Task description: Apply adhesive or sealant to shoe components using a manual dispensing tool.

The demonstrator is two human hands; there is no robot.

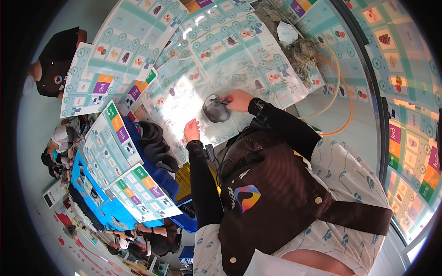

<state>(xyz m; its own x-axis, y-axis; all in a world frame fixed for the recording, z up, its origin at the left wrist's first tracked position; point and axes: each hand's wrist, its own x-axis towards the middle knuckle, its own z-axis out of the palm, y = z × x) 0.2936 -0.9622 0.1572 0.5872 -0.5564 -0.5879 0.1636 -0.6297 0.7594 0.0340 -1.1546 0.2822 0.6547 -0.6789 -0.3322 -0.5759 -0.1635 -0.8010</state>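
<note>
Right hand (238,101) with fingers closed around a small red-and-black tool (225,99), at a dark grey rounded piece (216,112) lying on the paper-covered desk (244,69), left hand (191,131) near this piece, fingers curled, whether fully closed I cannot tell

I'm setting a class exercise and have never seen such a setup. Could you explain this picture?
There is no robot: a person works with two bare hands. One wide fisheye camera on the head looks down, so straight edges bend. The work surface shows small fruit pictures; a dark rounded piece lies on it. The right hand holds a small, partly red tool at the piece; its exact kind is unclear. The left hand is nearby, nothing visible in it.
</note>
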